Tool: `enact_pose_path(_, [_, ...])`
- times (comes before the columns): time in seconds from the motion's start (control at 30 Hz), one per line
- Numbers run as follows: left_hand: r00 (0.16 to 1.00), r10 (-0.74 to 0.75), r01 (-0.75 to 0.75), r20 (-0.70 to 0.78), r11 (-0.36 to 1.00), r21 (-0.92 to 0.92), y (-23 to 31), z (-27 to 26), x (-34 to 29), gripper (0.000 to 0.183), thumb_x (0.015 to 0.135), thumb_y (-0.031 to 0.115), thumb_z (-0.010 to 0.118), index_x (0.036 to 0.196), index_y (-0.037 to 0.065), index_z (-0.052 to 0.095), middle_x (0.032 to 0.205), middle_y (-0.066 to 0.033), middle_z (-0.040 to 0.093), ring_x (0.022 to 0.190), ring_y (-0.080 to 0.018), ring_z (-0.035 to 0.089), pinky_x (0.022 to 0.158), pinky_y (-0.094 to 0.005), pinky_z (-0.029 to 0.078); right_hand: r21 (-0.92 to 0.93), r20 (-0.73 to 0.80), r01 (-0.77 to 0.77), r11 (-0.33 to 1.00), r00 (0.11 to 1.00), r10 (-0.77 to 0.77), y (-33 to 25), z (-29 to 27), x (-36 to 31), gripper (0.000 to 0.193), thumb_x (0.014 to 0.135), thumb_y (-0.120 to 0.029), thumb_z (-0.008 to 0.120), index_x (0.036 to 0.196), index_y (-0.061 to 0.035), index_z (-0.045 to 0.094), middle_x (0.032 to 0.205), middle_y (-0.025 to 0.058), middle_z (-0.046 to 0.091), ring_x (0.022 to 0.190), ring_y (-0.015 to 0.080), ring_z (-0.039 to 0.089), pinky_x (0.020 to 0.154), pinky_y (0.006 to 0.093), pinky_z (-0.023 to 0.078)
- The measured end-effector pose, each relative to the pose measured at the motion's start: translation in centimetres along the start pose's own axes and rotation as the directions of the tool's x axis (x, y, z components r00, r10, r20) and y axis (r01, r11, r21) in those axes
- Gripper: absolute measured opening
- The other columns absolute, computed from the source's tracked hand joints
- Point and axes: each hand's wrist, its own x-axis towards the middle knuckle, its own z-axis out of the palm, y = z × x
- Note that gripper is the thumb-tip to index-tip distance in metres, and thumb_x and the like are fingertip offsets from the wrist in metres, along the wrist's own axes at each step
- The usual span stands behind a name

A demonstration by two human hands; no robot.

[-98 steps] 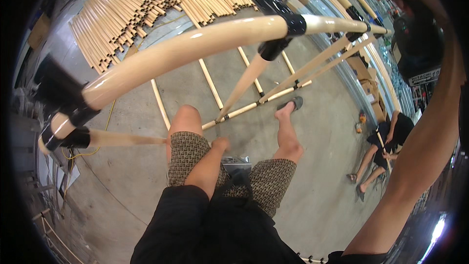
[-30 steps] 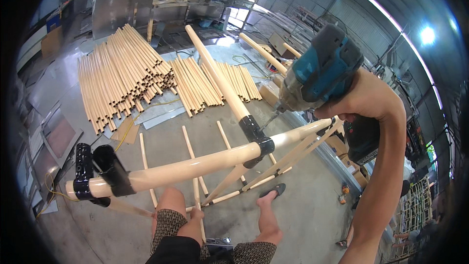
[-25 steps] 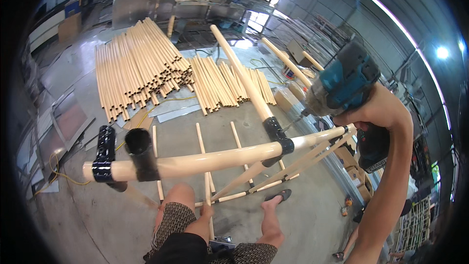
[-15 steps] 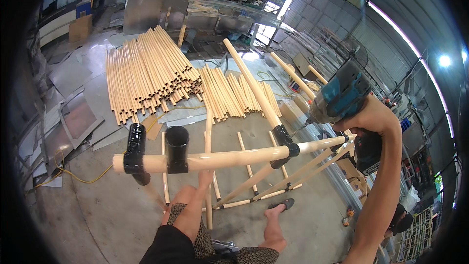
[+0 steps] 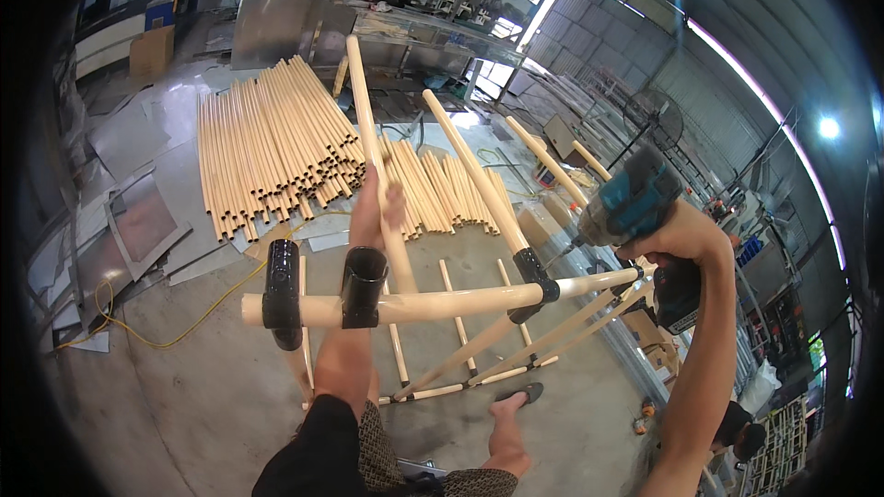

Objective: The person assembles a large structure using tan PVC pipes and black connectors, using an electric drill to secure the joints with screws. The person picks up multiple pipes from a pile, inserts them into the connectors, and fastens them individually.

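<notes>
My left hand (image 5: 368, 210) is wrapped round a loose cream pipe (image 5: 362, 97), raised and slanting upward behind the frame's top rail (image 5: 451, 302). In front of that forearm stands an open black pipe joint (image 5: 366, 285), fitted on the rail; another black joint (image 5: 282, 290) sits at the rail's left end. My right hand (image 5: 686, 232) grips a teal and black cordless drill (image 5: 637, 202). Its bit points left and down toward the black joint (image 5: 534, 274) that holds an upright cream pipe (image 5: 474, 166). Whether the bit touches that joint I cannot tell.
Piles of cream pipes (image 5: 276, 143) lie on the floor ahead. Metal sheets (image 5: 147, 221) and a yellow cord (image 5: 166, 343) are at the left. Cardboard boxes (image 5: 652, 345) stand at the right, and a person (image 5: 737, 433) is low at the lower right.
My left hand has risen from below the rail, bringing the loose pipe up and leftward. The drill stays in my right hand, shifted slightly left and down in view.
</notes>
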Motion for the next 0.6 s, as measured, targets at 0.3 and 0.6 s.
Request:
enact_pose_path(0.3, [0.792,0.276,0.162,0.545,0.766,-0.623,10.6,13.7,5.9,0.056,0.106,0.039,0.040,0.142,-0.003,0.033,0.077,-0.0042,0.039,0.049,-0.0090,0.039,0.037,-0.0223,0.037,-0.017,-0.021,-0.023,1.000,1.000,0.022,1.5,-0.3,0.0,0.040,0.062,-0.014,0.088,0.095,-0.0055,0.068,0.070,-0.0011,0.063,0.053,0.0074,0.054,0.047,0.0238,0.045])
enact_pose_path(0.6, [0.629,0.164,0.389,0.760,0.780,-0.491,13.0,18.1,2.7,0.058,0.108,0.034,0.032,0.150,-0.005,0.019,0.077,-0.0070,0.039,0.049,-0.0124,0.043,0.036,-0.0262,0.043,0.013,-0.021,-0.015,1.000,1.000,0.015,1.0,-0.2,0.2,0.044,0.060,-0.013,0.089,0.099,-0.0060,0.068,0.073,-0.0006,0.065,0.054,0.0074,0.055,0.049,0.0235,0.046])
